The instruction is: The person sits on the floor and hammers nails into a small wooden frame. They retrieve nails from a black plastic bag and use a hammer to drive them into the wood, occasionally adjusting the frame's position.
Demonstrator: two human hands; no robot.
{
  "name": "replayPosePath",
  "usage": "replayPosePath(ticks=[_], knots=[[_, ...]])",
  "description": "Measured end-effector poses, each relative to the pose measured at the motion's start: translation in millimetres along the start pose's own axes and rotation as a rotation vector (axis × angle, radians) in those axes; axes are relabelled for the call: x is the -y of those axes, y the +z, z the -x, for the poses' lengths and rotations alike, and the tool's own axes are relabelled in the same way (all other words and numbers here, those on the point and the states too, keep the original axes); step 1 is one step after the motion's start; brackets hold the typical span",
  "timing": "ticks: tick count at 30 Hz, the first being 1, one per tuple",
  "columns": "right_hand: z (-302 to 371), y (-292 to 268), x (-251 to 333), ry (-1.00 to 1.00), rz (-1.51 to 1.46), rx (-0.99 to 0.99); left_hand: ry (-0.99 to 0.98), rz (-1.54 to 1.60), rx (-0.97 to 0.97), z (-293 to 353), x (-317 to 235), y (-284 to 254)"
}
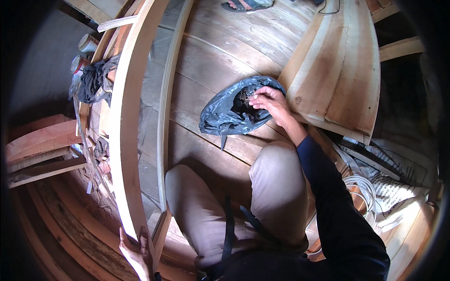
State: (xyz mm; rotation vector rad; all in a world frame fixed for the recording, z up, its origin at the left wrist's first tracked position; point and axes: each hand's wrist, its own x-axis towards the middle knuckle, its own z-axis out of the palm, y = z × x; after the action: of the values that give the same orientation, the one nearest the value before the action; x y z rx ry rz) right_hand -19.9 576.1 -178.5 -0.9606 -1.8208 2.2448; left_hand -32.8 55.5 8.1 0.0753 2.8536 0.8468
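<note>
At the lower left, my left hand (136,253) is closed around the near end of a long pale wooden beam (123,140), which stretches away from me. My right hand (273,104) is over the mouth of a dark plastic bag (215,117) on the plank floor in front of my knees. Its thumb and fingers pinch together among thin brownish nails (243,99) in the bag. How many nails are between the fingertips is too small to tell.
A second wooden strip (171,84) runs beside the beam. To the right lies a wide wooden panel (335,70), with coiled white cable (363,187) nearer me. Paint cans (88,43) and dark cloth (93,82) sit at left. A sandaled foot (246,5) shows at the top.
</note>
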Motion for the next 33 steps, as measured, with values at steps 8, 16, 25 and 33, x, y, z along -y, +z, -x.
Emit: replayPosePath(ticks=[8,16,25,33], knots=[[-30.4,-20.9,-28.7,-0.103,0.560,-0.004,-0.067,0.062,0.086,-5.6,-3.9,-3.8],[-65.6,-6.4,-41.2,-0.112,1.157,-0.035,-0.053,0.021,0.065,-3.7,0.4,-2.5],[-72.6,9.7,-32.4,-0.022,1.300,-0.069,-0.071,0.016,0.087,-0.2,-11.4,-4.3],[-81.3,-17.9,-52.2,0.023,0.583,-0.059,-0.034,-0.020,0.071,-3.2,-0.2,-4.4]])
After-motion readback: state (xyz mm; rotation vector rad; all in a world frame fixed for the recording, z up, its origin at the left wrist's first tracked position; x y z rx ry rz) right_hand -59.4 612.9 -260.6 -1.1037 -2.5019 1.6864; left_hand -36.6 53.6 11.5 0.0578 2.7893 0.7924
